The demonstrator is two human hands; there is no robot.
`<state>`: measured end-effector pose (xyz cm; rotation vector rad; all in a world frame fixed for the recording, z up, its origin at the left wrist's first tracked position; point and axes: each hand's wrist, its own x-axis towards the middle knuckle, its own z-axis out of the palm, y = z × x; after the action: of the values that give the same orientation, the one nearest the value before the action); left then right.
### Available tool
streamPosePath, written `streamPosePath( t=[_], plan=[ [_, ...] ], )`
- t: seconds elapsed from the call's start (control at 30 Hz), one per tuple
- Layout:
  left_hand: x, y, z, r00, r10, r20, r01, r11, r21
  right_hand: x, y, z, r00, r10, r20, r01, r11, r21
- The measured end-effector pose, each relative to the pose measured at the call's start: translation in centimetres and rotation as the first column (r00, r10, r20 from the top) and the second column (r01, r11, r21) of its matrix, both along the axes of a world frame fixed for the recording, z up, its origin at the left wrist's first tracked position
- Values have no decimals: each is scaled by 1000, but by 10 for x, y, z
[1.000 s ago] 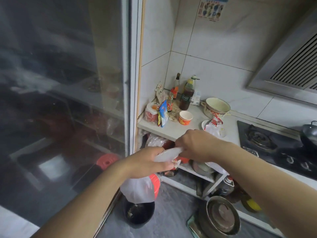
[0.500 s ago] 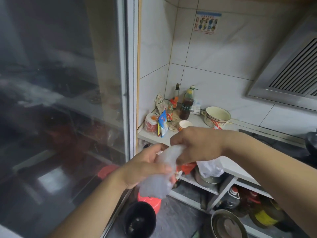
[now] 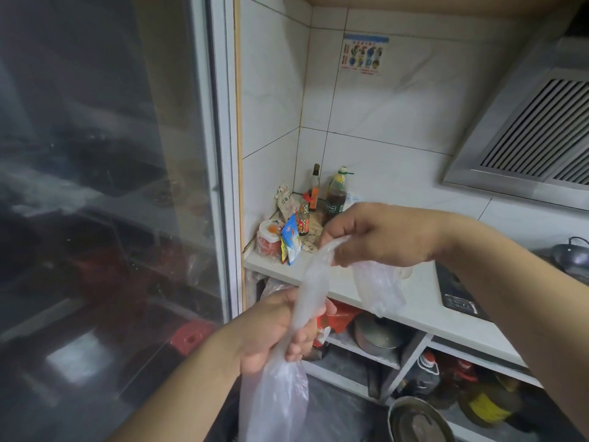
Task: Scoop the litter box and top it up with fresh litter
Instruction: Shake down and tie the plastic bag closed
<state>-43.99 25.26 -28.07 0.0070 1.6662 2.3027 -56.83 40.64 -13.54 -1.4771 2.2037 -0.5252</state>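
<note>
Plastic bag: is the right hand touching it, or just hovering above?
Touching. The head view shows the right hand pinching the twisted top of the plastic bag.

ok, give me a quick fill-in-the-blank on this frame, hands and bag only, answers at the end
Both hands grip a clear plastic ____.
The left hand grips the twisted bag lower down, and the ____ hand holds its upper end.
The right hand is above a white ____ that carries sauce bottles in its corner.

Missing words: bag; right; counter

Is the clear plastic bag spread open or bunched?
Bunched: the clear plastic bag is gathered into a rope between left hand and right hand.
</note>
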Motion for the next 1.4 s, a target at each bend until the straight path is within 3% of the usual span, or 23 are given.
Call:
streamPosePath(
  t=[0.07,0.17,0.27,0.37,0.43,0.5,0.57,0.63,0.7,0.77,0.87,0.93,1.03,1.1,1.27,1.4],
  plan=[
    [2,1,5,1000,-1,-15,0,998,-59,-3,1,-1,1000,-11,-1,11,1000,-24],
    [3,6,14,974,151,-166,-175,974,-141,-4,1,-10,998,-55,4,55,998,-37],
    [1,7,17,873,358,-332,-395,917,-50,-3,1,-28,985,-125,123,132,990,-52],
    [2,10,23,781,431,-452,-508,859,-59,0,-2,-48,958,-185,217,209,973,-94],
    [0,11,24,743,519,-423,-576,817,-8,4,-5,-60,938,-208,279,249,961,-121],
    [-3,9,24,743,596,-303,-604,793,80,12,-6,-69,918,-216,333,278,948,-153],
    [-4,3,24,783,595,-184,-563,802,198,21,-8,-77,899,-200,389,298,931,-212],
    [-2,-2,26,884,459,-90,-397,839,372,28,-9,-80,882,-176,437,303,922,-240],
    [-1,-3,28,939,337,-64,-251,802,542,36,-9,-79,848,-158,507,310,922,-231],
    [-1,-4,28,935,342,-97,-213,757,618,39,-7,-76,823,-159,546,329,916,-228],
    [-4,-5,26,897,434,-82,-310,751,583,40,-3,-75,851,-185,492,346,901,-261],
    [-4,-3,25,844,534,-42,-460,762,456,43,-2,-75,883,-203,423,330,909,-253],
    [-6,6,27,743,669,-31,-646,728,229,51,-1,-78,956,-238,170,275,929,-249],
    [-7,12,30,710,701,-62,-687,710,155,57,-1,-78,971,-240,-22,223,931,-288],
    [-5,21,33,746,658,-102,-650,753,107,63,5,-74,933,-349,-87,292,876,-384],
    [3,20,37,876,473,-92,-416,839,350,61,15,-78,916,-371,-152,280,864,-418]
  ],
)
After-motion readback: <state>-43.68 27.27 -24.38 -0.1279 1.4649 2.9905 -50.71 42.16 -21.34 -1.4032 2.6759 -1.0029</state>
